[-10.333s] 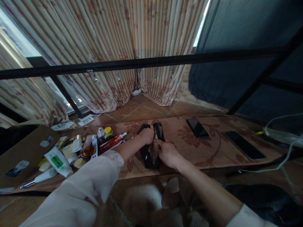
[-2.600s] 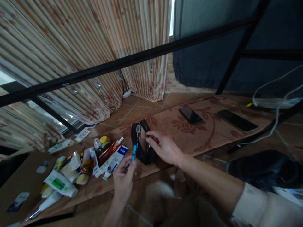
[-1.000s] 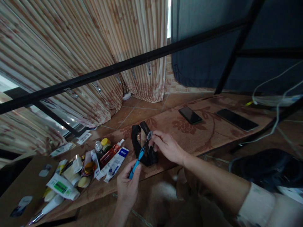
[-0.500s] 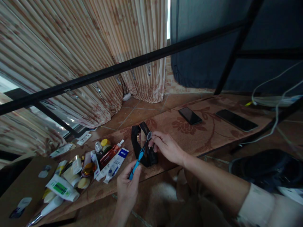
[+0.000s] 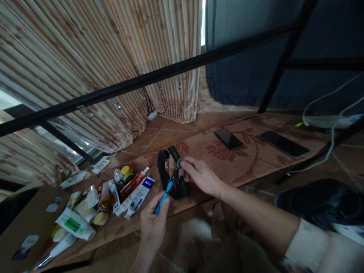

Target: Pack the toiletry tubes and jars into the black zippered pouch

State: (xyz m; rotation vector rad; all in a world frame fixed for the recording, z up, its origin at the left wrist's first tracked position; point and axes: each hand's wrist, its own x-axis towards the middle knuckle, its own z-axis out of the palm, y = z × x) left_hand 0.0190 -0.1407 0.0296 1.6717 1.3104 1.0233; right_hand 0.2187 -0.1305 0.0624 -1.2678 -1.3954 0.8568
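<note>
My left hand (image 5: 155,220) is closed around the blue handle of a blue-and-black razor (image 5: 168,188), which slants up and to the right. At its upper end is a small oval, pale-rimmed head. The fingertips of my right hand (image 5: 199,175) pinch at this head, partly covering it; any separate cap cannot be made out. Just behind the razor, a black pouch (image 5: 163,170) stands open on the brown patterned cloth (image 5: 196,151), with something gold-coloured showing inside.
Left of the pouch lie several toiletries, among them a white-and-blue tube (image 5: 140,197), a reddish bottle (image 5: 133,186) and a white-and-green tube (image 5: 75,224). A cardboard box (image 5: 36,223) is at the far left. Two phones (image 5: 228,138) lie to the right. A black metal bar (image 5: 159,76) crosses behind.
My right fingertips and the razor's head have shifted very slightly, and the head looks turned a little. The left hand keeps its place on the handle.
</note>
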